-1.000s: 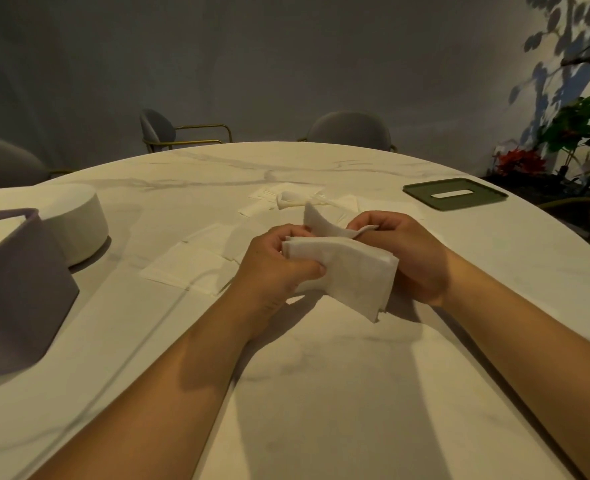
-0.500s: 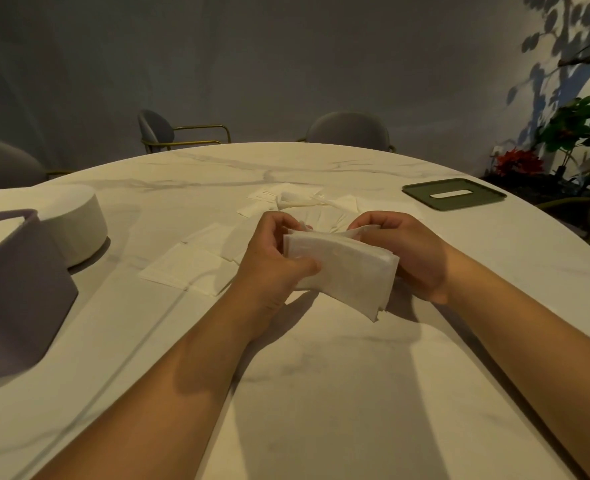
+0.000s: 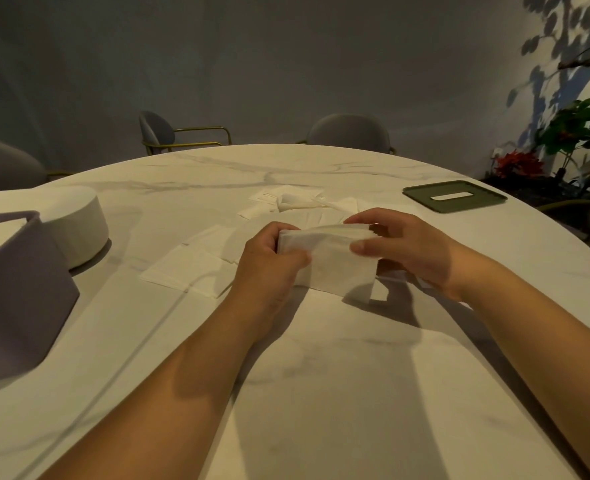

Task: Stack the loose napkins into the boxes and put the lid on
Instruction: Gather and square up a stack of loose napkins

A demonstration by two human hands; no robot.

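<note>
I hold a small stack of white napkins [image 3: 335, 268] between both hands just above the marble table [image 3: 321, 393]. My left hand [image 3: 269, 265] grips its left end and my right hand [image 3: 411, 247] pinches its right end, thumb on the near face. Several loose napkins [image 3: 189, 271] lie flat on the table to the left, and more napkins [image 3: 293, 202] lie behind the hands. A grey box [image 3: 16, 289] stands at the left edge, with white napkins showing inside. The dark green lid [image 3: 454, 195] with a slot lies at the far right.
A white round box [image 3: 79, 226] sits behind the grey one. Grey chairs [image 3: 350, 133] stand around the far side of the table. Potted plants [image 3: 570, 140] are beyond the table's right edge.
The napkin sticking up at the back of the stack has been folded down flat onto it. My right hand has shifted its grip toward the stack's right end.
</note>
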